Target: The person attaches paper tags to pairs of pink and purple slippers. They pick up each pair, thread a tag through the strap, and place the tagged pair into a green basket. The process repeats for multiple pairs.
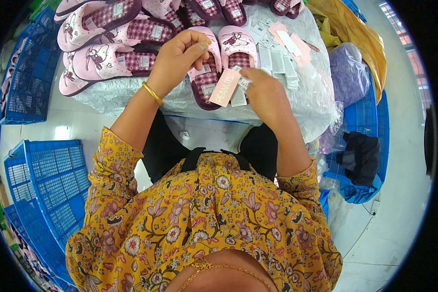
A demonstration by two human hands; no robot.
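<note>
Right hand pinches a pink card near the table's near edge. Left hand curls beside pink slippers; whether it grips anything, I cannot tell.

Left hand: 11 o'clock, fingers curled
Right hand: 1 o'clock, holding pink card
Slippers: piled, 11 o'clock
Tags: scattered, 1 o'clock
Purple bag: 2 o'clock
Blue crate: 9 o'clock

Rounded counter under clear crinkled plastic sheeting. On it: pink-and-maroon fabric slippers, checked insoles; loose white rectangular paper tags; pale pink card pieces.
</note>
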